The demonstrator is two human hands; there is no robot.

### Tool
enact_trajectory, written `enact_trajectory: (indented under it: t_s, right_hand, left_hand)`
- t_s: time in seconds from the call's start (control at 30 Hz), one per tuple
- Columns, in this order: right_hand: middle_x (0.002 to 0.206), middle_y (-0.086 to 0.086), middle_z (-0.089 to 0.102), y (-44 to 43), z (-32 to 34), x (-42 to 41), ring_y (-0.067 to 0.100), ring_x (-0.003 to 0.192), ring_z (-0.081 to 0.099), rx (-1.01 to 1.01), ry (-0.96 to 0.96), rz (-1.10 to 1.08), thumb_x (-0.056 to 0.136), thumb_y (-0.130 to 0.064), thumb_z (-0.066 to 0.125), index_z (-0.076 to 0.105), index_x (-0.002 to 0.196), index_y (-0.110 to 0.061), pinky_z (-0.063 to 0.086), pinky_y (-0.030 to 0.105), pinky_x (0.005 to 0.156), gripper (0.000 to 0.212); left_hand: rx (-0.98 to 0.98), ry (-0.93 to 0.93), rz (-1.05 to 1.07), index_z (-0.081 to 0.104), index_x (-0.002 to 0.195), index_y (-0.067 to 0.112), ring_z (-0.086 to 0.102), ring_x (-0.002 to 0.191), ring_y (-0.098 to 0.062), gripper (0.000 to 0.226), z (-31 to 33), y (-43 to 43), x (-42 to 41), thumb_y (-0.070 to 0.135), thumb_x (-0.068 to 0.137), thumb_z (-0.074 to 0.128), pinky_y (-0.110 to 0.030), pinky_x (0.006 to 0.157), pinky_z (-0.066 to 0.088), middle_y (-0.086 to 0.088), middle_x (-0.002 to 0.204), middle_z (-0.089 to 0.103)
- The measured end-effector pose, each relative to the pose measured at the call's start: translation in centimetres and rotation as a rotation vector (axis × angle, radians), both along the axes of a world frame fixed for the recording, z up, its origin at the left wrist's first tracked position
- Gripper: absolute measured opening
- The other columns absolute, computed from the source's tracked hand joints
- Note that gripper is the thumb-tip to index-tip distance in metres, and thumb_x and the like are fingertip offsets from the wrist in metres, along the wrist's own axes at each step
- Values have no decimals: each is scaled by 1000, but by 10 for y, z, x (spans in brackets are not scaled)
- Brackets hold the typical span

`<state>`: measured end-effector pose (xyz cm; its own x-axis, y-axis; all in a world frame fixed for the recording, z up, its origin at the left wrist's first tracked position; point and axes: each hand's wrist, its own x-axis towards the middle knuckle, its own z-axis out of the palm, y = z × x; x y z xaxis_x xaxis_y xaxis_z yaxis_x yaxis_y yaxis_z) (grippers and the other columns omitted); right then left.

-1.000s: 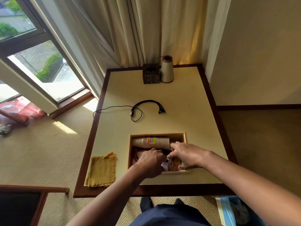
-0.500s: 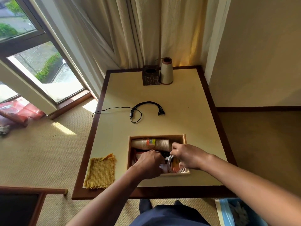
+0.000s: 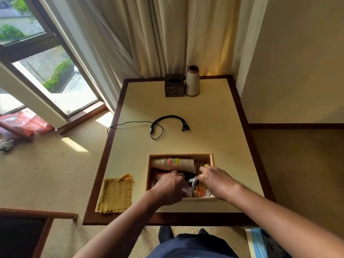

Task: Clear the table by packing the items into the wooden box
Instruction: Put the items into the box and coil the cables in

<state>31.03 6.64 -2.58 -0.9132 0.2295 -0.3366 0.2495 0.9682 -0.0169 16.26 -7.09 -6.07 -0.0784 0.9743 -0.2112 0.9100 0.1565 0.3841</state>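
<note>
The wooden box (image 3: 211, 158) sits near the table's front edge. Along its far wall lies a stack of paper cups (image 3: 173, 163) on its side. Both my hands are inside the box. My left hand (image 3: 168, 185) is curled over items in the near left part, and what it grips is hidden. My right hand (image 3: 214, 180) pinches a coiled white cable (image 3: 195, 185) at the near right. A black multi-head cable (image 3: 167, 123) lies on the table beyond the box. A folded yellow cloth (image 3: 115, 194) rests left of the box.
The table (image 3: 232, 146) has a dark wooden border. At its far edge stand a dark square holder (image 3: 174, 88) and a cone-shaped vase (image 3: 192, 81) against the curtains. A window is at the left, a dark chair (image 3: 22, 235) at the bottom left.
My right hand has shifted slightly right and back, uncovering the white cable coil. My left hand stays in the box. The camera has tilted a little.
</note>
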Motion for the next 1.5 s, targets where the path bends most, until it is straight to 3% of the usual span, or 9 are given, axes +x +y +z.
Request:
enact_trajectory:
  t_s: [0.17, 0.33, 0.5, 0.67, 0.77, 0.87, 1.13, 1.4, 1.5]
  right_hand:
    - [116, 16, 60, -17, -9, -5, 30, 103, 65, -18, -13, -68, 94, 12, 52, 56, 125, -1, 56, 36, 83, 34]
    - [124, 18, 57, -18, -11, -3, 30, 112, 60, -41, 50, -98, 93, 13, 51, 53, 129, -1, 56, 36, 91, 39]
    - [113, 10, 61, -19, 0, 0, 25, 97, 66, -62, 149, -249, 92, 13, 45, 60, 114, -6, 46, 27, 68, 33]
    - [97, 3, 63, -5, 6, -21, 19, 85, 60, -111, 357, -359, 95, -10, 60, 66, 103, -12, 41, 22, 63, 10]
    - [98, 2, 61, 18, 6, -54, 14, 78, 54, -189, 463, -438, 99, -19, 54, 67, 100, -14, 39, 21, 61, 14]
    - [95, 6, 64, 44, 1, -95, 17, 75, 51, -237, 510, -553, 100, -19, 48, 69, 91, -12, 37, 26, 62, 24]
    - [101, 13, 72, 114, -42, -187, 32, 89, 70, -262, 264, -853, 99, -25, 51, 73, 97, -5, 54, 32, 69, 30]
    - [120, 15, 64, 146, -82, -235, 36, 105, 65, -199, 194, -896, 100, -39, 50, 65, 117, -7, 57, 43, 87, 39]
    - [128, 17, 57, 148, -96, -244, 38, 114, 60, -158, 169, -828, 101, -29, 51, 61, 121, -5, 52, 42, 92, 33]
  left_hand:
    - [25, 4, 10, 77, 112, 22, 62, 92, -17, 21, 2, 0, 2, 26, 91, 75, -38, 70, 56, 4, 102, 69]
    - [148, 5, 4, 78, 108, 18, 64, 89, -18, 21, -2, -10, 3, 31, 92, 73, -34, 67, 54, 1, 100, 73]
    - [257, -48, 37, 75, 94, 18, 60, 84, -15, 15, -3, -17, -4, 21, 96, 60, -38, 64, 55, 3, 97, 67]
    - [401, 197, 360, 71, 105, 18, 52, 98, -18, 19, -1, -6, -34, 30, 99, 57, -37, 76, 53, -3, 110, 66]
    - [161, 253, 475, 57, 133, 23, 47, 125, -25, 48, -3, 9, -60, 52, 102, 34, -43, 97, 45, -8, 141, 54]
    - [-97, 213, 424, 47, 140, 28, 35, 142, -29, 58, -15, 16, -80, 63, 101, 21, -51, 110, 38, -9, 155, 41]
    - [-39, 113, 430, 53, 117, 30, 45, 102, -18, 51, -21, 16, -81, 60, 105, 14, -40, 86, 51, 1, 115, 58]
    - [4, 79, 438, 55, 111, 28, 45, 94, -16, 48, -22, 15, -79, 57, 108, 16, -39, 80, 51, 4, 106, 56]
    - [-3, 103, 426, 54, 109, 29, 43, 92, -17, 49, -27, 16, -81, 56, 109, 14, -39, 79, 50, 4, 104, 55]
